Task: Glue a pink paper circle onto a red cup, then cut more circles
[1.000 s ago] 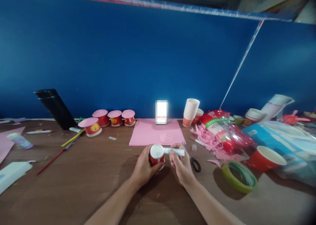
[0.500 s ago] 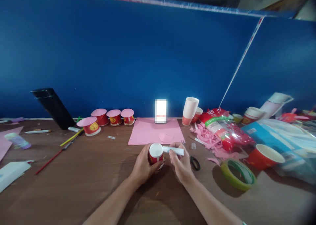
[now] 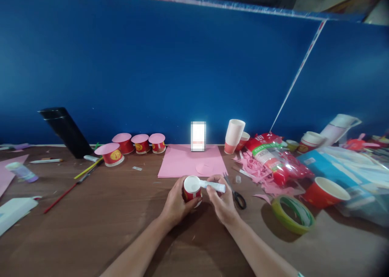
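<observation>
Red paper cup (image 3: 189, 196) is clasped round its side by left hand (image 3: 175, 201); white tube (image 3: 216, 186) is pinched in right hand (image 3: 224, 206), tip at cup's top edge; cup is held before pink sheets (image 3: 180, 162); scissors (image 3: 240, 200) beside right hand.

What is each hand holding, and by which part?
The left hand holds a red-and-white round paper cup, its grip around the side wall. The right hand pinches a slim white plastic-looking tube by its body.
</observation>
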